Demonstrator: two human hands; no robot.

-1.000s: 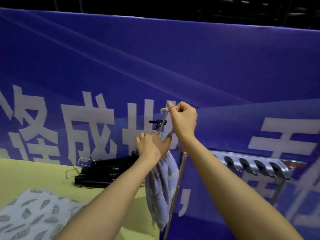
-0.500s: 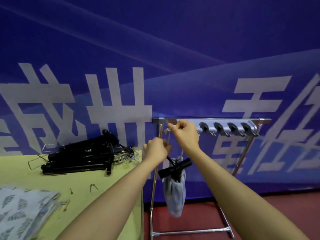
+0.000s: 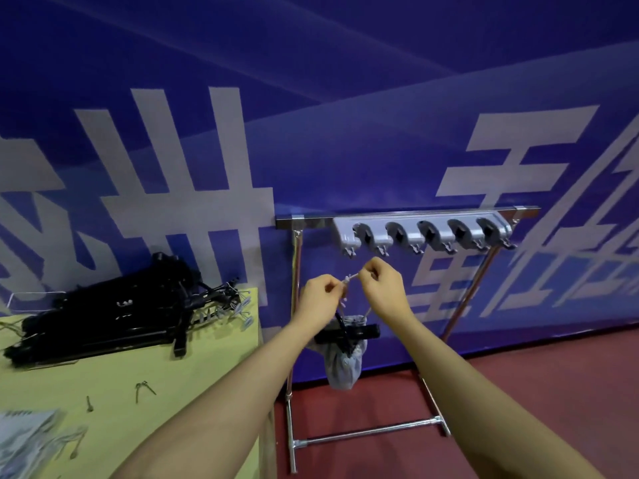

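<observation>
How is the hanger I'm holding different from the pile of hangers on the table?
The held hanger dangles below the left hand and right hand; the pile lies flat on the table. The held hanger carries a grey cloth; the pile carries none. It is single; the pile is many. Both are black.

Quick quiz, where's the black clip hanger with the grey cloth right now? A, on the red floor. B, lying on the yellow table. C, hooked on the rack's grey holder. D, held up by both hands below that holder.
D: the left hand and right hand pinch the hanger hook below the grey holder, with the grey cloth dangling underneath.
</observation>
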